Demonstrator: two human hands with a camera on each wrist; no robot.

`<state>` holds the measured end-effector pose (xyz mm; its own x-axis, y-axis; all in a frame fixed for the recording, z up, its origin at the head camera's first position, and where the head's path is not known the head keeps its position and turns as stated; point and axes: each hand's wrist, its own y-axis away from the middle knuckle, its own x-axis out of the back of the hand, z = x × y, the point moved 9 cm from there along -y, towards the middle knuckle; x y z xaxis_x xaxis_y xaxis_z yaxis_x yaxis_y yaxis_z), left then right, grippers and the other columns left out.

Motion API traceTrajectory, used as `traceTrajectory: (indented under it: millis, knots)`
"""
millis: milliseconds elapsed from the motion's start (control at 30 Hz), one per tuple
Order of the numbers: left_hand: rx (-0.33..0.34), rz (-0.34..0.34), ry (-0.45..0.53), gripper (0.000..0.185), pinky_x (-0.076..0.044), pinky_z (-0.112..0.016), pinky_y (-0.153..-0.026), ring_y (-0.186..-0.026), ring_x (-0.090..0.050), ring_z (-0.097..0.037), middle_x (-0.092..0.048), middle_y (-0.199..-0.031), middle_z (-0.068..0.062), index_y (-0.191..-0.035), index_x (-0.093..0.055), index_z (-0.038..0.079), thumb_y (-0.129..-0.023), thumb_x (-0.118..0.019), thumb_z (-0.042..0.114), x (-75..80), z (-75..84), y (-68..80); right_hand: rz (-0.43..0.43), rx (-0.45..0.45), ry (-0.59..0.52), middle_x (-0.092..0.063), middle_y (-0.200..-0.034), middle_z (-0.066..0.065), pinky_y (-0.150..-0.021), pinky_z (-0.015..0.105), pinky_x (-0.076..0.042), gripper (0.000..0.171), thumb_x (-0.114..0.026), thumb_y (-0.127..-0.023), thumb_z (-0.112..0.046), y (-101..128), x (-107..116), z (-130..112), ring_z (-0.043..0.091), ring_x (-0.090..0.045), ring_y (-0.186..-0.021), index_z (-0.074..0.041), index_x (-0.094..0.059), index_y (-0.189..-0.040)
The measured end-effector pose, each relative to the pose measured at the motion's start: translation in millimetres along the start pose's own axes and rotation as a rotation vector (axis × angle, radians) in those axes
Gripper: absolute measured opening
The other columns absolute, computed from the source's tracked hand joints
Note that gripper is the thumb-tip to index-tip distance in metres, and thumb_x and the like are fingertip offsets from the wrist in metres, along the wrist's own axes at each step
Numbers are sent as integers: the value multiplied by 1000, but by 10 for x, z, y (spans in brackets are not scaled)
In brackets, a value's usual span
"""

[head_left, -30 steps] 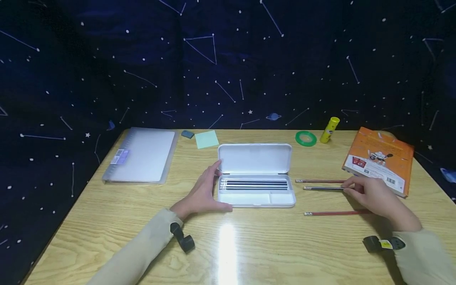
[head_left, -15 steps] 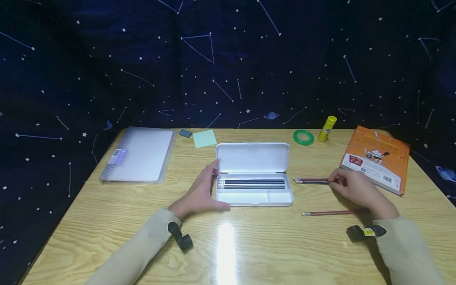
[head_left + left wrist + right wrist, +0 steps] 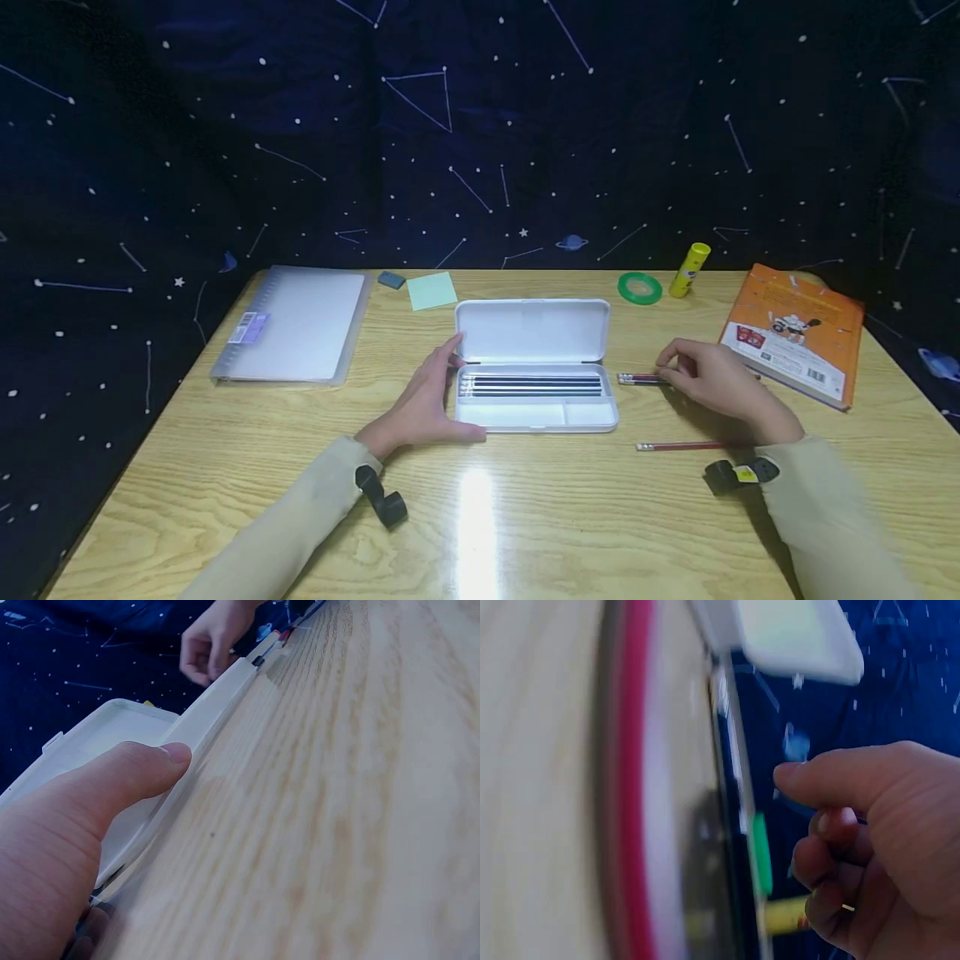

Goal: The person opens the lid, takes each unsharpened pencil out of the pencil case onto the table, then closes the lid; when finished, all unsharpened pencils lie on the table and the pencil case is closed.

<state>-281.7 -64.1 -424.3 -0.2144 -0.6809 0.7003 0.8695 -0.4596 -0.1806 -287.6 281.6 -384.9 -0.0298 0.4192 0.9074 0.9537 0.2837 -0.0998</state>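
Observation:
An opened white pencil case [image 3: 525, 417] lies mid-table, several dark pencils [image 3: 532, 386] lined up in its rear compartment. My left hand [image 3: 431, 400] holds the case by its left end, with the thumb [image 3: 150, 769] against the front wall and the fingers toward the hinge. To the right of the case, a reddish and a dark pencil [image 3: 637, 379] lie side by side. Over these two is my right hand [image 3: 712, 379], thumb out and fingers loosely curled; the right wrist view shows nothing between them. Nearer me lies a red pencil [image 3: 682, 447], partly hidden by the right wrist.
An orange book [image 3: 798, 325] lies at the right. Along the back are a yellow glue stick [image 3: 688, 271], a green tape roll [image 3: 639, 288], a pale green sticky note [image 3: 432, 291] and a dark eraser [image 3: 391, 280]. A clear-covered notebook [image 3: 307, 325] lies at the left.
My right hand has brought the dark pencil back against the reddish one, then moved left along the pair and let go. My left hand has stayed on the case.

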Motion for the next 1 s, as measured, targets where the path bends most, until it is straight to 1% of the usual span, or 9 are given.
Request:
traceTrajectory:
  millis: [133, 267, 433, 467, 567, 700, 800, 900, 1000]
  knots:
    - [2, -3, -4, 135, -41, -38, -99, -109, -45, -18, -44, -124, -1, -155, -8, 19, -51, -90, 50, -1, 5, -5, -37, 41, -43, -48, -67, -2, -52, 24, -34, 10, -66, -90, -14, -157, -88, -302, 12, -43, -60, -8, -67, -97]
    - [5, -7, -2, 136, -40, -38, -98, -109, -45, -17, -44, -123, -1, -155, -8, 19, -52, -90, 49, 0, 9, -5, -94, 103, -82, -49, -67, -3, -55, 23, -36, 11, -66, -90, -13, -292, -242, -626, 13, -45, -63, -9, -70, -100]
    - [-1, -6, -5, 135, -40, -39, -99, -110, -45, -18, -44, -124, -1, -155, -8, 18, -51, -90, 50, 0, 8, -5, -177, 166, -119, -62, -74, -3, -57, 22, -38, 16, -65, -91, -13, -397, -463, -925, 11, -46, -64, -8, -73, -104]
    - [-2, -7, -4, 135, -40, -39, -99, -110, -44, -18, -44, -124, -2, -155, -8, 18, -51, -90, 50, -2, 9, -4, -189, 174, -118, -65, -78, -3, -58, 22, -38, 17, -65, -91, -14, -410, -501, -963, 10, -46, -63, -7, -73, -105]
    - [-3, -8, -3, 135, -40, -40, -100, -111, -44, -18, -44, -125, -2, -155, -9, 17, -51, -89, 50, -4, 13, -3, -218, 193, -105, -67, -76, 0, -55, 22, -38, 20, -65, -91, -14, -444, -600, -1040, 8, -44, -58, -6, -74, -107]
    - [-3, -5, 3, 135, -39, -40, -101, -111, -44, -18, -44, -124, -2, -155, -9, 18, -51, -89, 50, -3, 15, -3, -215, 224, -53, -72, -80, 5, -55, 22, -38, 20, -68, -88, -14, -481, -659, -1119, 7, -44, -56, -6, -74, -106]
    - [-2, -5, -3, 135, -40, -39, -99, -110, -44, -18, -44, -124, 0, -155, -9, 19, -51, -89, 51, -10, 4, -5, -197, 230, 7, -74, -86, 4, -60, 23, -43, 18, -71, -86, -16, -504, -675, -1163, 6, -48, -60, -6, -76, -100]
    - [0, -3, -12, 135, -40, -39, -100, -110, -45, -17, -44, -123, 0, -155, -9, 20, -51, -89, 51, -15, -15, -7, -205, 207, 32, -69, -76, 0, -59, 25, -44, 14, -72, -85, -17, -519, -692, -1184, 8, -49, -60, -7, -75, -95]
    - [-4, 5, -11, 135, -40, -39, -101, -110, -45, -18, -44, -124, 0, -155, -9, 19, -51, -89, 51, -4, -18, -5, -215, 173, 21, -65, -70, -3, -59, 25, -43, 12, -73, -84, -16, -527, -695, -1189, 9, -49, -59, -7, -73, -92]
